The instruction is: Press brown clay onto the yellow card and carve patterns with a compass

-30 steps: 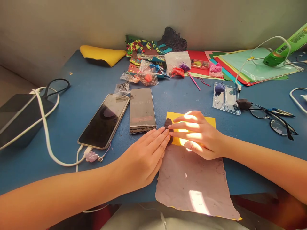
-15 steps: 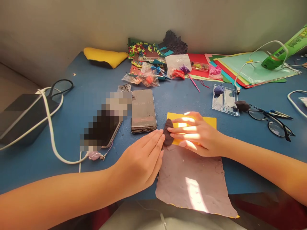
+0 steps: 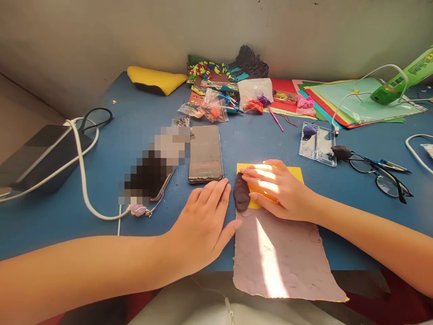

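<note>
Two bare hands flat on blue tabletop (image 3: 101,212), nothing gripped by either. Right hand (image 3: 275,189) open, palm down over small yellow card square (image 3: 297,172), fingertips (image 3: 252,196) touching right edge of dark brown clay lump (image 3: 241,192). Left hand (image 3: 203,223) open, fingers spread, resting just left of lump, not touching it. Changed since a second ago: left fingertips then pressed against the clay together with the right ones, now pulled back and splayed; lump far more exposed, looks longer and flatter, an upright oval slab; view shifted slightly too. Reads as a pressing pass just released, shaping probably not finished. Lump sits on left edge of yellow card, just above top edge of large mauve rough-textured sheet (image 3: 284,257), which looks like flattened clay or handmade paper, cannot tell which. Lump matte, soft-looking, smooth edges. Sunlight streak across right hand and sheet. Further out: dark glossy smartphone (image 3: 205,153) just left of card, second phone beside it pixelated, white cable (image 3: 83,180), clear plastic case (image 3: 318,143), black-rimmed glasses (image 3: 382,174), bags of coloured clay (image 3: 237,97), stacked coloured paper sheets (image 3: 341,97) at back.
</note>
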`<move>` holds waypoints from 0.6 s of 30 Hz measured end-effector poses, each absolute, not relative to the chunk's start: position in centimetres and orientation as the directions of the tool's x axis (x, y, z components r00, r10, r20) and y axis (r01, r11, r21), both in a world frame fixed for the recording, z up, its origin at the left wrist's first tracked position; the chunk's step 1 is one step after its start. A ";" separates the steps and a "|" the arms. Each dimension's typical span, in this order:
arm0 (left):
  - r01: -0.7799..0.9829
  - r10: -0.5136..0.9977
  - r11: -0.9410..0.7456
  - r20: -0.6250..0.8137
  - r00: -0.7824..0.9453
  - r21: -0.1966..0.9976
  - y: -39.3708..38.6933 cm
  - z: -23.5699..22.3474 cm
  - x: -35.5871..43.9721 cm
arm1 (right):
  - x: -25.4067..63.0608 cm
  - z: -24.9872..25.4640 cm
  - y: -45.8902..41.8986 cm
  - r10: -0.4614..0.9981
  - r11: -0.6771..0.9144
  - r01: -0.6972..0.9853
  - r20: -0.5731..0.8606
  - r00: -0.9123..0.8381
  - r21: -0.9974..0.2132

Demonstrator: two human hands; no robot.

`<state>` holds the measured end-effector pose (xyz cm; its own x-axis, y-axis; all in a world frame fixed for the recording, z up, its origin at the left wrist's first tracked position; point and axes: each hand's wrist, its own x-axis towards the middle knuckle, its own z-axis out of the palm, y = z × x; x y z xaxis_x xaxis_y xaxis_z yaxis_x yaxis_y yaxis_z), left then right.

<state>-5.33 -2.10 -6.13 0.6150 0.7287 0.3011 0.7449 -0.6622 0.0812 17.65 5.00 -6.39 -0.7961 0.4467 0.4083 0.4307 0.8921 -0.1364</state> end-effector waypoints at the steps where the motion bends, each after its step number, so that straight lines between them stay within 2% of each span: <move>1: 0.757 0.742 -0.651 0.265 0.616 0.062 -2.3 -6.3 -5.1 | 17.6 -6.4 5.0 0.441 0.894 0.429 0.421 -0.792 -0.129; 10: 0.782 0.775 -0.622 0.160 0.611 0.029 -3.1 -7.2 -3.8 | 17.6 -6.5 4.9 0.447 0.892 0.431 0.410 -0.795 -0.136; 15: 0.768 0.763 -0.638 0.182 0.620 0.058 -2.8 -7.3 -4.1 | 17.6 -6.0 4.9 0.536 0.844 0.487 0.331 -0.776 -0.225; 18: 0.761 0.752 -0.646 0.211 0.624 0.053 -2.8 -7.4 -4.0 | 17.5 -5.9 4.9 0.594 0.803 0.550 0.245 -0.766 -0.230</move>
<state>-3.97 -2.79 -7.43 0.6241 0.7524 0.2108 0.7613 -0.6462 0.0527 17.51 4.87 -5.89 -0.7660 0.5943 0.2451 0.5497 0.8032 -0.2295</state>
